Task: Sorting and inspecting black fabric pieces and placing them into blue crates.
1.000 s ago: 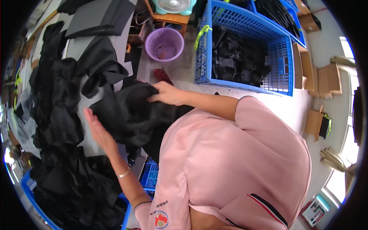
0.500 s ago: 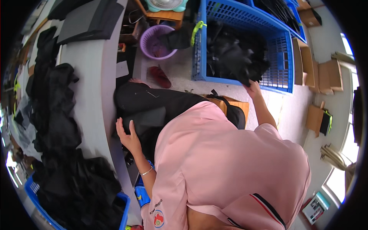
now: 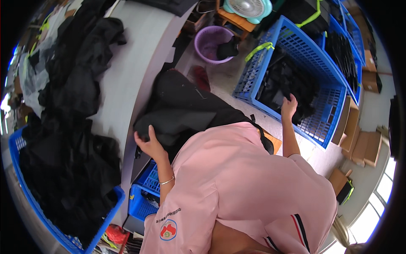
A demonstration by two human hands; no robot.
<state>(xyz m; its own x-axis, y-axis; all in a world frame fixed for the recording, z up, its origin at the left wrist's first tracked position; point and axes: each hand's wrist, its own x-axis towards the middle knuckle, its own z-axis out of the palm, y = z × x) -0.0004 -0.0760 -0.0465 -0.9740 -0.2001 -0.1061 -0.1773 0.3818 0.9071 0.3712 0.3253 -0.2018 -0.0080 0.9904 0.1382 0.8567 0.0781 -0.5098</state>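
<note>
Moved: right hand (image 3: 289,106) now deeper inside big blue plastic crate (image 3: 296,51), fingers spread on dark fabric pieces (image 3: 287,82).
Left hand (image 3: 149,143): unchanged, open palm pressing black garment (image 3: 186,112) on lap, at grey table (image 3: 135,63) edge.

Left hand (image 3: 149,144) flat on a black fabric garment (image 3: 182,112) draped over the grey table (image 3: 135,67) edge. Right hand (image 3: 289,106) reaches into a large blue plastic crate (image 3: 296,51), fingers on black fabric pieces (image 3: 287,80). Round purple plastic bin (image 3: 209,44) beyond the left hand.
</note>
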